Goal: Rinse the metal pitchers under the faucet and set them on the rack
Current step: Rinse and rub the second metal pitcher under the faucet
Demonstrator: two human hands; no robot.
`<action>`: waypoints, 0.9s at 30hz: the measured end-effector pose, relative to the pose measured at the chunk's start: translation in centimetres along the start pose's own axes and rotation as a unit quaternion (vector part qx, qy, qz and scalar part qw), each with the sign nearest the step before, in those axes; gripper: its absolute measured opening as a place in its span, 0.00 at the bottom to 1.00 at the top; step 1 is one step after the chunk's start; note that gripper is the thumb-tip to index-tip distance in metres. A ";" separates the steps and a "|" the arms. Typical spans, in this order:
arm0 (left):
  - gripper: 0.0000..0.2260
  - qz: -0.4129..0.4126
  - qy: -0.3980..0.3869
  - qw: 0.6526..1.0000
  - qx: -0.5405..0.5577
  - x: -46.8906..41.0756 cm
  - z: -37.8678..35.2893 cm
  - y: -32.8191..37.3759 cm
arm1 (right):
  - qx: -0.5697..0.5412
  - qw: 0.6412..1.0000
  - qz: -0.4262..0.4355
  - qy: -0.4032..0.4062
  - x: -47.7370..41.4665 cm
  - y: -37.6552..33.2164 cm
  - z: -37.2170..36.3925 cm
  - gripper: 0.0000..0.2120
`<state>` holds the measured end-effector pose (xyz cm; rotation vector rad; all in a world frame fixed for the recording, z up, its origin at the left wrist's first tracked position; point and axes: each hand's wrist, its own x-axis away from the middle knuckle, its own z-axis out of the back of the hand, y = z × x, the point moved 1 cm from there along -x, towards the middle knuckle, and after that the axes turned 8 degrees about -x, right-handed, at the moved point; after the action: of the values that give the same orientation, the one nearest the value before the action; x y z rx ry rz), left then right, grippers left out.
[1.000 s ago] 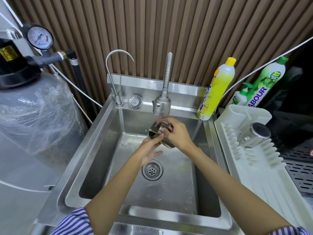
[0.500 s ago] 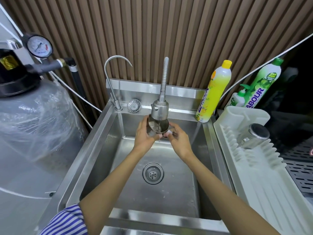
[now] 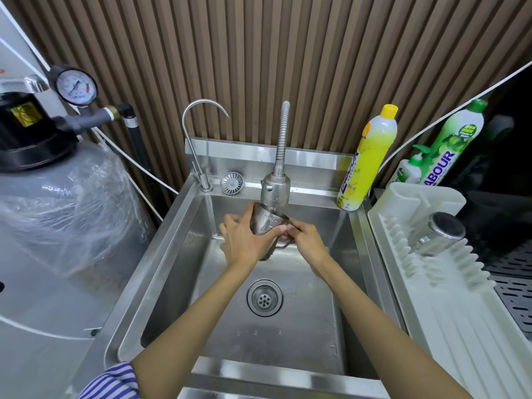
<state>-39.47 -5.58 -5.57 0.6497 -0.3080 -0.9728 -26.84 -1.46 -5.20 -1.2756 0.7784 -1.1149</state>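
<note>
Brown slatted wall behind a steel sink (image 3: 172,254), where the left hand (image 3: 244,244) wraps its fingers round a metal pitcher (image 3: 269,223) just under the faucet (image 3: 275,188); the right hand (image 3: 306,240) grips its handle side. Another pitcher (image 3: 437,234) lies on the white rack (image 3: 449,318)

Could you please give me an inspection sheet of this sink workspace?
Surface: steel sink, drain uncovered.
Job's things: pitcher held under the faucet; second pitcher lying on the rack.
Clutter: yellow bottle, green bottle, pump bottle at back right.
Grippers: left hand grips the pitcher's body; right hand holds its handle.
Cables: white cable along the wall at left.
Surroundings: slatted wall; wrapped tank with gauge.
</note>
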 end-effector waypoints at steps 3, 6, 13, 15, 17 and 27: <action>0.35 0.023 -0.050 0.998 0.025 0.1 -0.8 -0.4 | 0.116 0.993 0.000 0.001 0.0 -1.1 0.8 0.13; 0.33 0.034 -0.111 0.991 0.060 0.6 -2.1 -0.6 | 0.233 0.972 0.002 -0.007 -0.2 -2.6 1.5 0.12; 0.23 0.074 -0.208 0.943 0.248 1.5 -4.8 0.5 | 0.389 0.919 0.059 0.002 1.0 -4.8 2.2 0.08; 0.20 0.060 -0.203 0.933 0.291 1.1 -5.0 1.1 | 0.400 0.910 0.104 0.014 1.5 -5.1 2.4 0.10; 0.19 0.051 -0.180 0.927 0.324 0.6 -5.0 1.7 | 0.411 0.900 0.140 0.038 1.9 -5.1 2.7 0.17; 0.37 -0.007 0.007 0.934 0.356 -1.1 -3.1 2.2 | 0.053 0.993 0.088 0.065 0.7 -2.4 2.6 0.21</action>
<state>-36.99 -2.60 -6.55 1.3195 -0.6563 -0.8594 -24.67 -1.06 -2.36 -1.0331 0.8989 -1.0888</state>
